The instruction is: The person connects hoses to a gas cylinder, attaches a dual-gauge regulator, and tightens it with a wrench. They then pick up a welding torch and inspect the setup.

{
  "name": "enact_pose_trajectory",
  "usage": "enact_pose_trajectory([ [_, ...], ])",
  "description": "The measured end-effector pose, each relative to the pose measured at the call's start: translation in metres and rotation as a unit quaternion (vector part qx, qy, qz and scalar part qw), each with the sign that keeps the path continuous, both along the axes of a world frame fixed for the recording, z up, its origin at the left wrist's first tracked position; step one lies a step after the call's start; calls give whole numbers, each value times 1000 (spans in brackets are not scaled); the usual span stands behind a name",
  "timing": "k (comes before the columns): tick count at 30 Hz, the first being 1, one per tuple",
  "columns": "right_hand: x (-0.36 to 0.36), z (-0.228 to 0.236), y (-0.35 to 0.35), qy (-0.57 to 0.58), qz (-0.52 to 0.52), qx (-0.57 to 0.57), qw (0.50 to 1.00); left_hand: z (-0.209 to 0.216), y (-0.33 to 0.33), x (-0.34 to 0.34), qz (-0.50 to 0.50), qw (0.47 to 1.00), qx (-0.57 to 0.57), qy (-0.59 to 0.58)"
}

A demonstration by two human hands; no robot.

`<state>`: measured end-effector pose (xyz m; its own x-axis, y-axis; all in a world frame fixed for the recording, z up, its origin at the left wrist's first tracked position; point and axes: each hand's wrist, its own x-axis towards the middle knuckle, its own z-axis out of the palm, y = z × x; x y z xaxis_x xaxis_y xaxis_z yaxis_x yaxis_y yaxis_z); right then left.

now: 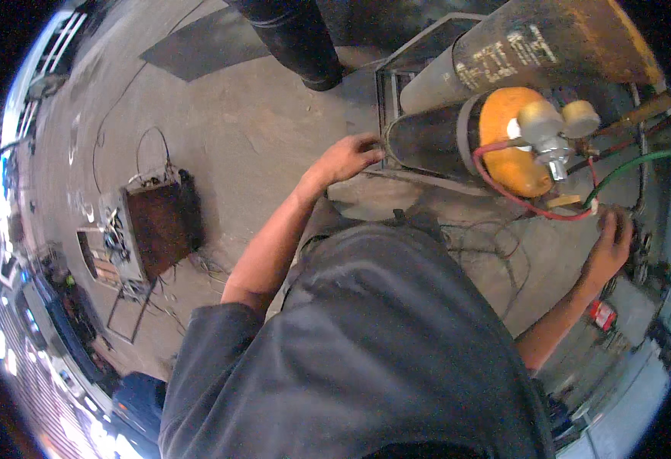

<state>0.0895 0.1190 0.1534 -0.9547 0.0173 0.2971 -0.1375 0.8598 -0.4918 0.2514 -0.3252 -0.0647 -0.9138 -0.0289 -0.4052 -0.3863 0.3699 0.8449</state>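
My left hand is beside the metal cart frame, fingers loosely bent and apart, with nothing visible in them. It is close to the lower end of a dark gas cylinder; whether the fingertips touch the frame cannot be made out. That cylinder has an orange top carrying a regulator with gauges. A red hose and a green hose come together just above my right hand. Its fingers point up and stand apart, apparently holding nothing.
A larger, rusty grey cylinder lies behind the orange-topped one. A black pipe-like column rises at the back. Left on the floor stands a boxy brown machine with cables. Loose hoses trail beside my body. A red item sits at right.
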Motion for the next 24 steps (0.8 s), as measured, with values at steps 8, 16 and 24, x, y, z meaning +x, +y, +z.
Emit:
enact_pose_trajectory([
  [8, 215, -220, -170, -546, 206, -29, 812, -159, -122, 170, -75, 963, -190, -176],
  [16, 255, -496, -335, -560, 365, 183, 721, -296, -106, 299, -172, 935, -224, -215],
  [24, 219, -802, -461, -527, 369, 278, 714, -275, -91, 301, 199, 927, -221, -228],
])
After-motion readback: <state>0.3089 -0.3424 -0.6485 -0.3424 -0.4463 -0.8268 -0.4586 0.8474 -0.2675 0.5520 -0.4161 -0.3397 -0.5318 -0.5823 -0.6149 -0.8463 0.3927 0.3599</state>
